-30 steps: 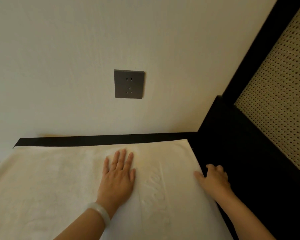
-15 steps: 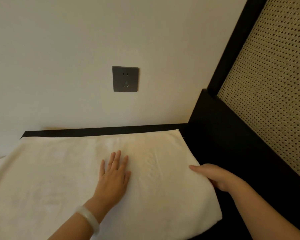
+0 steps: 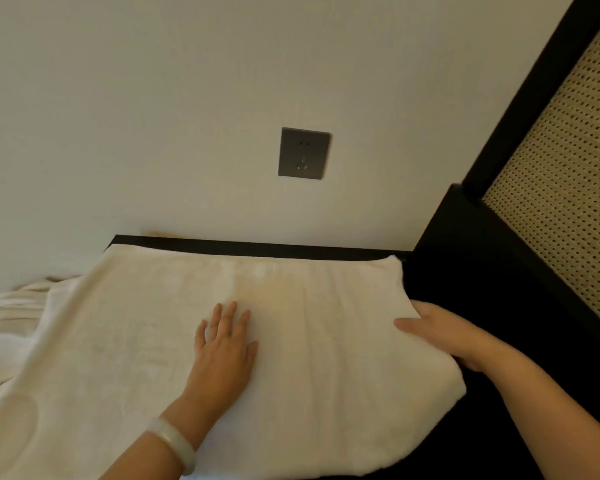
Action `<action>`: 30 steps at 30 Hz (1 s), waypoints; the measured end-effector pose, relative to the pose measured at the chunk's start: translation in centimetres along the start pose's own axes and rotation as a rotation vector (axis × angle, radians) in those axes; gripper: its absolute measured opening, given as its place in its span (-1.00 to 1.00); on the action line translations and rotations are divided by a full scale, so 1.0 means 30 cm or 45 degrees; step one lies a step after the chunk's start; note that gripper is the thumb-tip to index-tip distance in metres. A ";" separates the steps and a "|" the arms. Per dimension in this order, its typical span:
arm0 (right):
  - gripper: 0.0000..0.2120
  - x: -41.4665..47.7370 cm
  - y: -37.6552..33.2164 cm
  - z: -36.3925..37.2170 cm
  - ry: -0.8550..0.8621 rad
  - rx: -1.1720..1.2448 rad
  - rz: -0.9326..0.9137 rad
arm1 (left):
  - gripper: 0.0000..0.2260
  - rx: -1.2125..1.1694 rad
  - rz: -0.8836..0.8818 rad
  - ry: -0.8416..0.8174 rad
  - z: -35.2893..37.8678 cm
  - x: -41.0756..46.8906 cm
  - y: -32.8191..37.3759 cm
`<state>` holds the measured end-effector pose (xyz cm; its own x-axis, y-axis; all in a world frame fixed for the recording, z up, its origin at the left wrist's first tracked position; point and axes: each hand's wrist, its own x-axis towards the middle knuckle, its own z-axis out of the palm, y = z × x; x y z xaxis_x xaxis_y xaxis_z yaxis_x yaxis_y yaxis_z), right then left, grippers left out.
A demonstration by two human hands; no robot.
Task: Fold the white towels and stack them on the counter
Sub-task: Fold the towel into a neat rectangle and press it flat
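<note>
Left hand flat and palm down on the middle of the white towel, fingers straight and slightly spread, pressed onto the cloth; pale bangle round that wrist. Right hand at the towel's right edge, thumb on top of the cloth, the other fingers tucked under the edge and hidden: a grip on that edge, not a flat touch. Cloth rounded and bulging softly just below the gripping hand. Towel spread wide over the black counter, its far edge close along the wall, with only 1 narrow dark strip of counter bare behind it and more bare black surface to the right of the held edge. Faint yellowish patch on the towel just beyond the left fingertips. Left part of the towel running off toward the lower left corner of the view. More white cloth, rumpled, at the far left, just beside the towel; impossible to tell whether another towel. On the wall above the towel, 1 dark grey socket plate. At the right, a black frame around an upright woven cane panel.
</note>
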<state>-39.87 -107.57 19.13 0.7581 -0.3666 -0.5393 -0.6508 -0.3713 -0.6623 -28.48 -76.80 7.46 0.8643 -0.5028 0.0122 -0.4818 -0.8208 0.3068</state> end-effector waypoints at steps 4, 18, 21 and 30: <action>-0.69 -0.035 -0.247 0.132 -0.026 -0.480 -0.356 | -0.60 -0.392 -0.135 0.185 -0.060 0.027 0.032; -0.26 0.068 -0.282 0.592 -0.580 -0.387 -0.379 | -0.88 -1.215 -0.648 -0.017 -0.128 -0.007 0.002; -0.37 0.068 -0.301 0.556 -1.021 0.011 -0.132 | -0.86 -1.169 -0.644 -0.084 -0.139 -0.030 -0.005; -0.84 0.318 -0.454 0.501 -0.094 -0.096 -0.192 | -0.76 -0.545 -0.502 -0.296 -0.177 -0.163 0.047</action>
<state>-23.13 -93.18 15.20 0.8465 -0.2396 -0.4755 -0.5289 -0.4811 -0.6991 -32.61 -74.06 12.87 0.8882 -0.2696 -0.3721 0.0091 -0.7992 0.6009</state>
